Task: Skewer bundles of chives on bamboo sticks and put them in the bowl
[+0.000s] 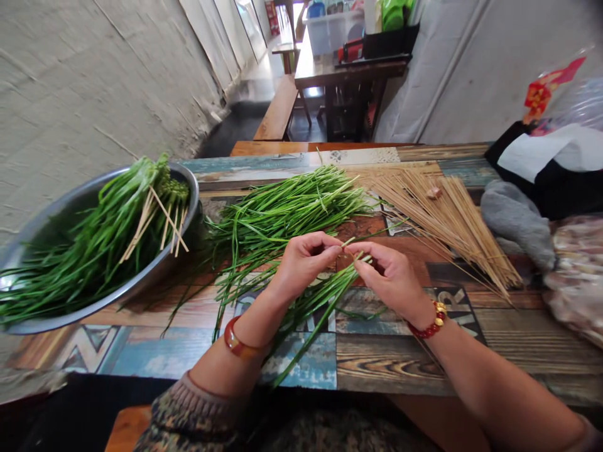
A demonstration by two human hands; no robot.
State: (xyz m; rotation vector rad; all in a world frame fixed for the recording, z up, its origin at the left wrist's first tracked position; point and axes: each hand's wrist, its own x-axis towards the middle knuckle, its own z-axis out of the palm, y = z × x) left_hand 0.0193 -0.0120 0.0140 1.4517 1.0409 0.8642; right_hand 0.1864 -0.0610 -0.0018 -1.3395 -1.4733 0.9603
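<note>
Watching remotely, I see the right hand (392,276) pinching green stalks (330,292) near their pale ends, leaves trailing below the fingers — light, limp; I'd grip those firmer ends. The left hand (299,267) is pinched closed — on what, I can't tell.

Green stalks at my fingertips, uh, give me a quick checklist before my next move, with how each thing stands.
1. Right hand has the green stalks pinched near their pale ends: ok.
2. Left hand has hold of something: cannot tell; its fingertips meet, but what's between them is too small.
3. Leafy ends level: not ok, they trail unevenly.
4. Loose skewers within sight: ok, spread on the table to the right.
5. More greens at hand: ok, heaped just beyond the hands.
6. Metal bowl has room: cannot tell; greens fill much of it.
</note>
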